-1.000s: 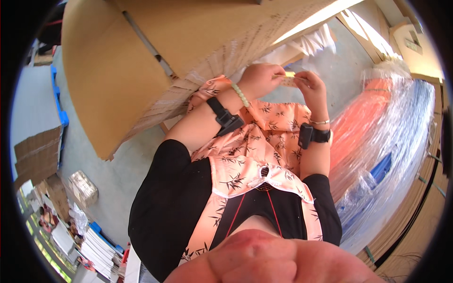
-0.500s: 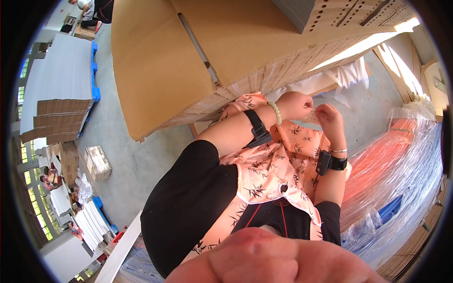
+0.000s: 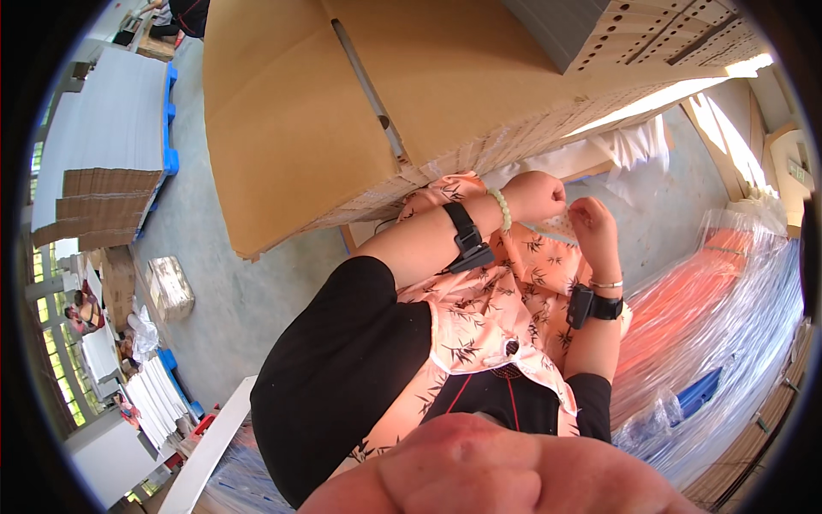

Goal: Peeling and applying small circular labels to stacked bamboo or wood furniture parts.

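- Grey floor (image 3: 231, 317) spreads between stacked goods, with windows (image 3: 64, 377) along the left rim.
- Fingers of the left hand (image 3: 535, 197) curl inward, tips tucked together; whether they clamp on anything cannot be told.
- Right-hand fingers bend toward the left hand, a small gap between the two; the right hand (image 3: 595, 227) hides its own grip, so its hold cannot be told either.
- Between the hands and slightly below them is a pale dotted piece (image 3: 558, 228), partly covered by the right hand.
- Pale beads (image 3: 500, 208) circle the left wrist, a thin bangle (image 3: 607, 283) the right; each forearm wears a black strapped device.
- An orange apron (image 3: 467, 321) with dark leaf print covers a black shirt (image 3: 334, 351).
- Just beyond the left hand runs the near edge of a brown cardboard stack (image 3: 291, 120); a grey block (image 3: 548, 26) with a holed side sits toward its far right corner.
- White sheeting (image 3: 634, 154) hangs below the stack's right end.
- Farther right lies a plastic-wrapped orange and blue bundle (image 3: 676, 300).
- Well to the left, pale sheets (image 3: 107, 120) rest on a blue pallet (image 3: 171, 111).
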Action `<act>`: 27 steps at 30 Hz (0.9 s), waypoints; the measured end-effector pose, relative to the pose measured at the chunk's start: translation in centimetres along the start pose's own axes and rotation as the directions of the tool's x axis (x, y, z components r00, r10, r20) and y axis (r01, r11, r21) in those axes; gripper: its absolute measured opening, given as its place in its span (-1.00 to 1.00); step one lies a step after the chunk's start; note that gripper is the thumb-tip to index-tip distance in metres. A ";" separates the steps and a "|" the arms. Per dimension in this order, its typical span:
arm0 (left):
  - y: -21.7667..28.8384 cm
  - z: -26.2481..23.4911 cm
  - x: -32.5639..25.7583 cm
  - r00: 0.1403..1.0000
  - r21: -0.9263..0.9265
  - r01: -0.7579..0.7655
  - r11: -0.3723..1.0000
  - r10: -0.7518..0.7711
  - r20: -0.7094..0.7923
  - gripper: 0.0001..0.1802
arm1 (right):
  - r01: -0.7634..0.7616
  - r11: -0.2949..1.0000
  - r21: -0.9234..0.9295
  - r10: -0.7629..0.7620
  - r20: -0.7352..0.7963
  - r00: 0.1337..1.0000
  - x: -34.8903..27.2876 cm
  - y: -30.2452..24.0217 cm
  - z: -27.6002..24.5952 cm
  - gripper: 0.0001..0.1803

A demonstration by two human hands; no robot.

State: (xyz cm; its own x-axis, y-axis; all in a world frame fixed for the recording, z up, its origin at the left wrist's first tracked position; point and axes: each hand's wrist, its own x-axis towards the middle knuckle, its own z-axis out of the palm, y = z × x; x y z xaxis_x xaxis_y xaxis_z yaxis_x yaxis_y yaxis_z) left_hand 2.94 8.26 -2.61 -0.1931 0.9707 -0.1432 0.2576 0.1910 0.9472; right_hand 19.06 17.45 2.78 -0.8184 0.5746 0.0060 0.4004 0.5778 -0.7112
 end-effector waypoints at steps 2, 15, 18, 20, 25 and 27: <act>-0.3 0.1 0.1 1.000 -0.039 -0.018 0.999 0.017 -0.023 -0.75 | -0.036 0.999 0.026 0.035 0.017 0.999 -0.1 0.1 0.1 -0.92; -0.3 -0.2 0.1 1.000 -0.004 -0.005 1.000 0.005 -0.013 -0.73 | -0.024 0.999 0.036 0.023 0.002 1.000 0.0 0.3 0.7 -0.92; -0.2 -0.4 -0.1 1.000 0.005 0.004 1.000 -0.004 0.006 -0.73 | -0.001 1.000 0.021 0.002 -0.014 1.000 0.0 -0.2 0.9 -0.91; 0.0 -0.5 -0.2 1.000 -0.007 -0.004 1.000 0.004 0.006 -0.73 | -0.016 0.999 0.042 0.016 -0.006 1.000 0.0 -0.3 0.8 -0.91; 0.3 -0.8 -0.3 1.000 0.034 -0.031 0.999 0.031 -0.001 -0.74 | -0.042 0.998 0.054 0.041 0.011 0.999 -0.1 0.2 1.0 -0.91; 0.2 -0.9 -0.3 1.000 0.042 -0.028 0.999 0.028 0.000 -0.74 | -0.044 0.997 0.059 0.043 0.014 0.999 -0.1 0.2 1.1 -0.91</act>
State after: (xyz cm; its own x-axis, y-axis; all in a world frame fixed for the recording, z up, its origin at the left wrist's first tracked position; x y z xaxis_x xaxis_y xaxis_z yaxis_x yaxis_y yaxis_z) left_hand 2.24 7.84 -2.09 -0.1862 0.9755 -0.1168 0.3024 0.1700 0.9379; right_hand 18.77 16.87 1.82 -0.8062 0.5907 -0.0346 0.4108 0.5166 -0.7513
